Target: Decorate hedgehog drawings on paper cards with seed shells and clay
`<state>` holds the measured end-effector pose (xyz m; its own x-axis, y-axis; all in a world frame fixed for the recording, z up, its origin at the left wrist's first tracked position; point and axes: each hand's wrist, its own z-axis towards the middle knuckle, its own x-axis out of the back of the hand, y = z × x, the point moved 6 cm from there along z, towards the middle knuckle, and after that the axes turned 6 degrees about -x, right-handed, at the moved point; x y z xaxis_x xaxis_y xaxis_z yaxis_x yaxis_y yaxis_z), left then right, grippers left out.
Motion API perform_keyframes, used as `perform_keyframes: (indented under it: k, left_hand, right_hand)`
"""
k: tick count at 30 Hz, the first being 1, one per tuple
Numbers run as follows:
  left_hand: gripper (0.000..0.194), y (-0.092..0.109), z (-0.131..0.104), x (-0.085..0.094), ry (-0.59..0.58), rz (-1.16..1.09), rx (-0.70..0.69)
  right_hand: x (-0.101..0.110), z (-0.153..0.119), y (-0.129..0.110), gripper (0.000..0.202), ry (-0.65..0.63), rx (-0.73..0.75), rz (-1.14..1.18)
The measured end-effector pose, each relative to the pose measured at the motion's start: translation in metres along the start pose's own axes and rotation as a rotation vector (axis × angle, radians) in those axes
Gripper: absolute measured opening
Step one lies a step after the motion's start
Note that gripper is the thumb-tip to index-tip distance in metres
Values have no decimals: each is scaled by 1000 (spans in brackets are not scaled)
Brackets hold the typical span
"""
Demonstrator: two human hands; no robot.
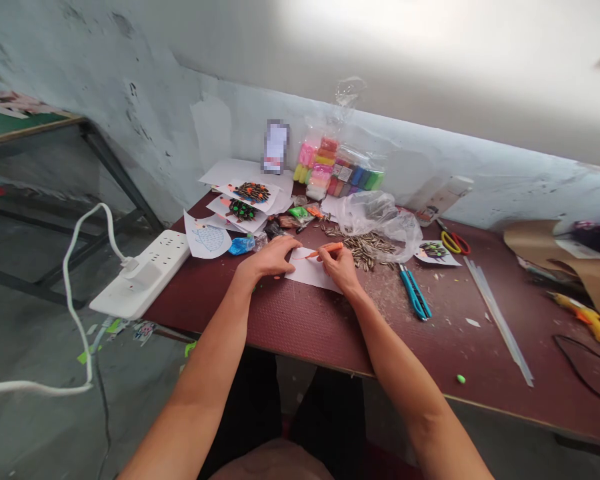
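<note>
A small white sheet of paper lies on the dark red table between my hands. My right hand is closed round an orange pen, whose tip points left at the upper part of the sheet. My left hand rests at the sheet's left edge, thumb and fingers apart, with nothing held in it. Just beyond my right hand is a heap of striped seeds, partly under a clear plastic bag. Left of the sheet sits a blue lump in wrapping.
Seed-covered paper cutouts and a hedgehog drawing lie at the left. Coloured clay packs and a phone stand behind. At right are a teal cutter, scissors, glue sticks and a glue gun. A power strip is left.
</note>
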<state>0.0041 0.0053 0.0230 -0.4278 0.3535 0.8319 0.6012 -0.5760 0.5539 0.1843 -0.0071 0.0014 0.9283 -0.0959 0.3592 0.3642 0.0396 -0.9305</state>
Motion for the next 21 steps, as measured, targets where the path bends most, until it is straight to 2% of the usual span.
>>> perform_keyframes:
  k: [21]
  left_hand:
    - [61, 1, -1, 1, -12, 14, 8]
  right_hand:
    - [7, 5, 9, 38, 16, -12, -29]
